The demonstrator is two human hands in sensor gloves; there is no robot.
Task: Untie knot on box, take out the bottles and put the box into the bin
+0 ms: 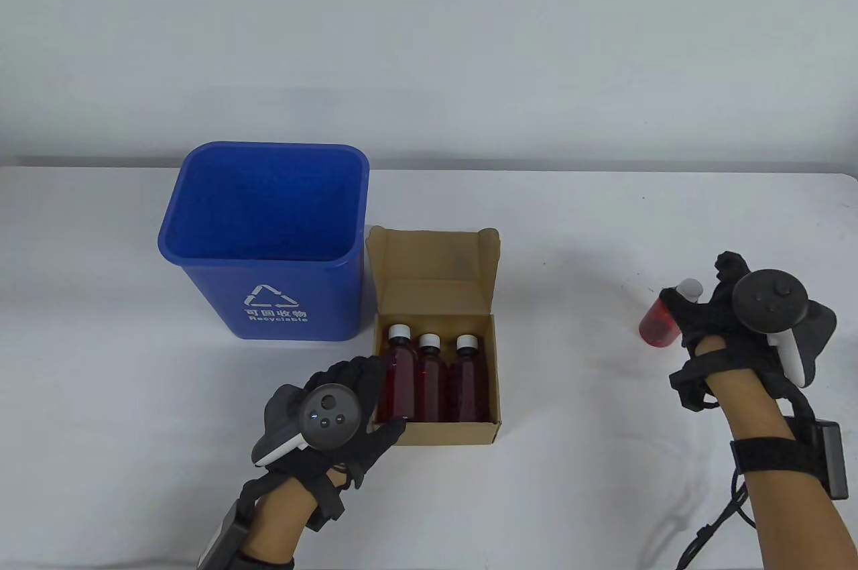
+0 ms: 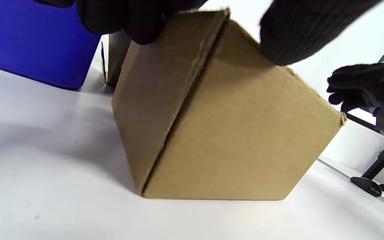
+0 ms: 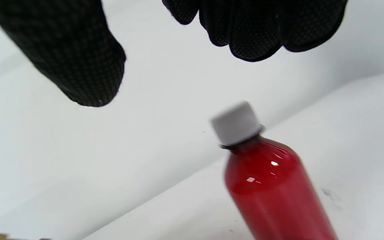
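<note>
On the tabletop [image 1: 536,208], beside the blue bin [image 1: 263,241], the box [image 1: 436,328] stands with its lid flap up and no cord or knot that I can see on it, so I judge the untying done. Three bottles [image 1: 432,375] lie side by side in it, and a fourth bottle [image 1: 660,322] is out, far off to the right. What is left, as I read it: those three bottles to lift out, then the box into the bin, which looks to hold nothing yet.

My left hand [image 1: 335,409] steadies the box at its near left corner, fingers over the rim and thumb against the front wall, a light grip on the cardboard. My right hand [image 1: 724,315] sits at the fourth bottle; from above the glove overlaps it and reads as holding.

From the right wrist, though, my fingers [image 3: 255,30] are spread wide above the bottle's white cap [image 3: 235,123] and apart from it. From the left wrist I see only the box's outer walls, never the bottles inside
</note>
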